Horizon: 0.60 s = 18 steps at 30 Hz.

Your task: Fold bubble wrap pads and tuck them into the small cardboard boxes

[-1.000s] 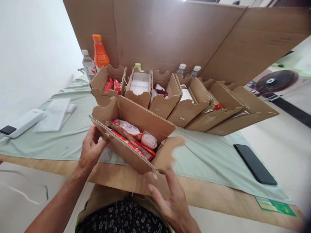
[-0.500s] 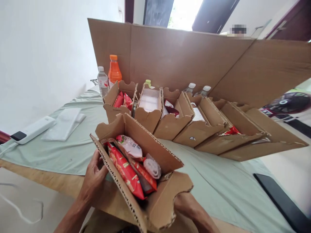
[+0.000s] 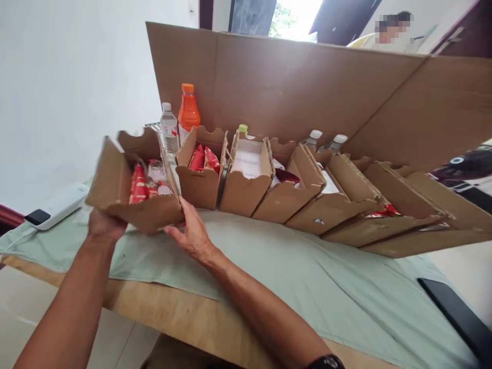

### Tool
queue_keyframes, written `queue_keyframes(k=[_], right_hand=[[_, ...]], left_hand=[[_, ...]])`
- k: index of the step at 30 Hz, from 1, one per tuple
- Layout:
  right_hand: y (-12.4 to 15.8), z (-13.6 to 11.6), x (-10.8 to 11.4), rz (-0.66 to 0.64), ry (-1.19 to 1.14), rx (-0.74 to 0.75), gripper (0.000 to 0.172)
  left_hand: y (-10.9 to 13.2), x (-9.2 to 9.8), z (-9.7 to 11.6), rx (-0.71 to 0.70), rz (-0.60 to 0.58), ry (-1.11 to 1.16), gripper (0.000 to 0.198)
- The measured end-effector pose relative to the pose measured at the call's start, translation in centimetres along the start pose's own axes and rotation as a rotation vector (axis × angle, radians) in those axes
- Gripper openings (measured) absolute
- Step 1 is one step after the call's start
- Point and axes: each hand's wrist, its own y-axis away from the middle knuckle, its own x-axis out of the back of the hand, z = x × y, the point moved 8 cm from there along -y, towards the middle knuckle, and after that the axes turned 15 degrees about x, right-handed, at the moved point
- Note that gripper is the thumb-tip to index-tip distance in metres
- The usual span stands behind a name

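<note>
A cardboard box (image 3: 154, 212) with red packets (image 3: 138, 183) and a pinkish pack inside is held at the left end of a row of similar boxes. My left hand (image 3: 104, 225) grips it from below at its left corner, the fingers partly hidden under it. My right hand (image 3: 194, 230) supports its right side, thumb and fingers spread against the cardboard. Just right of it stands a box (image 3: 200, 187) with red packets, then a box (image 3: 246, 192) holding a white item.
Behind the row stand an orange bottle (image 3: 188, 110), a clear bottle (image 3: 169, 128) and a tall cardboard panel (image 3: 288, 82). A white device (image 3: 61, 205) lies left, a black flat object (image 3: 453, 318) right. A person (image 3: 392, 33) is beyond the panel.
The held box has moved from the front of the table to the left and away from me, beside the row, and turned. Both hands moved with it. The person beyond the panel shows more.
</note>
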Motion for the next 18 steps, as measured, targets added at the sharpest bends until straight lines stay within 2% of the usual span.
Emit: queue_keyframes(k=[3,6,9,14,18], right_hand=[[-0.1,2.9,-1.8,0.012,-0.012,-0.054,0.092],[1.0,4.9,-2.5,0.013,-0.017,-0.071,0.087],[1.8,5.5,-2.5,-0.006,-0.024,-0.042,0.090],[1.8,4.8,-2.5,-0.015,-0.058,0.026,0.089],[1.9,5.1,-2.5,0.030,-0.080,0.022,0.083]], left_hand=[[0.1,0.9,-2.2,0.053,-0.005,0.087,0.067],[1.5,1.0,-4.7,0.082,-0.025,0.021,0.064],[1.5,0.7,-6.0,0.082,-0.029,-0.163,0.072],[-2.3,1.4,-5.5,0.017,0.104,-0.285,0.056],[-5.7,1.2,-5.3,0.004,0.130,-0.319,0.054]])
